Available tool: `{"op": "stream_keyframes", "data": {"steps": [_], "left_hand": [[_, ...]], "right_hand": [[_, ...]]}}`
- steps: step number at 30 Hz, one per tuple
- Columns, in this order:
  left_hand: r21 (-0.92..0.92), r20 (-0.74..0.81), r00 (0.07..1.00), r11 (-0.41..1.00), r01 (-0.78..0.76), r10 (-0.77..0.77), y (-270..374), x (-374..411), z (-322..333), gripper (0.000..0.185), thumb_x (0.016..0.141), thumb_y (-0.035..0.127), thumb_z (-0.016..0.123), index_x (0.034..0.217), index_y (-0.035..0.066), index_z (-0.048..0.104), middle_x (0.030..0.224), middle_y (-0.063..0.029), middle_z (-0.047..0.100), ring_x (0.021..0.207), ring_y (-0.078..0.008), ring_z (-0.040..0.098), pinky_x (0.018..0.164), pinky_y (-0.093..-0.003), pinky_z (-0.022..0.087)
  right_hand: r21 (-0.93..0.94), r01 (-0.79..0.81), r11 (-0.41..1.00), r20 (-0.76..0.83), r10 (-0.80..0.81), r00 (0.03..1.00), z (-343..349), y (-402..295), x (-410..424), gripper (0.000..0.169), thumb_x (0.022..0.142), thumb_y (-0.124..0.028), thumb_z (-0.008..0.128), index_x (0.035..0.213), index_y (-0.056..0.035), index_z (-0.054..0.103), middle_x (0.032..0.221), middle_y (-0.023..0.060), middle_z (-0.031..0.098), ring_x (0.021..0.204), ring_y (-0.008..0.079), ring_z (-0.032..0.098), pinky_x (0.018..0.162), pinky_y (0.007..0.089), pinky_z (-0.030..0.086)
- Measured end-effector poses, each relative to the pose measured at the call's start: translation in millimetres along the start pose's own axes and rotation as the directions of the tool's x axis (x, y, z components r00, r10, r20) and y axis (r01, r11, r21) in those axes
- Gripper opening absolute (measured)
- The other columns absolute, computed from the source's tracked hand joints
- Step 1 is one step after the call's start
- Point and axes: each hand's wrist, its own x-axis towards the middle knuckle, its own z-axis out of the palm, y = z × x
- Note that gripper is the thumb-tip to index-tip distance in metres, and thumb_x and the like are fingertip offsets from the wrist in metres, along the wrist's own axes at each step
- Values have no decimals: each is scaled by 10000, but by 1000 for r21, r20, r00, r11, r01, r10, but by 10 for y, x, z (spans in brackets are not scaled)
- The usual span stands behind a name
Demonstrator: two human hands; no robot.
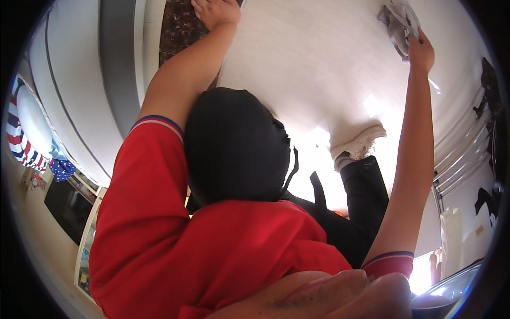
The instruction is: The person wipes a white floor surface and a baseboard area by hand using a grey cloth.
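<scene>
My left hand [217, 14] rests on a dark brown, marble-patterned strip [175, 30] at the top, its fingers partly spread and partly cut off by the picture's edge. It appears to hold nothing. At the upper right, my right hand [421, 50] grips a crumpled grey cloth [398, 30] over the pale floor [303, 52]. Between my arms, a bent knee in black fabric [239, 147] rises in front of my red shirt. A foot in a light-coloured shoe [358, 143] stands on the floor nearer the right arm.
A white and grey panelled surface [119, 63] lies along the left. Beyond it are a glass-fronted cabinet [85, 251] and striped fabric [26, 147]. Shiny metal rails [462, 159] run along the right side, near dark items. Bright glare covers part of the floor around the shoe.
</scene>
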Motion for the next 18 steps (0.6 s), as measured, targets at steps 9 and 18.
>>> {"op": "stream_keyframes", "data": {"steps": [9,18], "left_hand": [[4,46,999,1000,15,-16,1,-46,-8,605,830,301,506,1314,-49,406,1392,-272,351,1313,-421,292,1066,-520,261],[48,82,997,999,12,-16,131,-72,-69,611,827,279,503,1322,-59,388,1404,-270,319,1313,-430,277,1049,-522,270]], "right_hand": [[-370,133,919,-11,-148,989,818,447,179,750,836,-573,488,1421,-124,355,1510,192,208,1344,392,293,1089,473,268],[-358,215,909,92,-195,977,925,-208,866,842,825,-700,389,1448,-139,314,1516,165,206,1366,418,225,1084,523,252]]}}
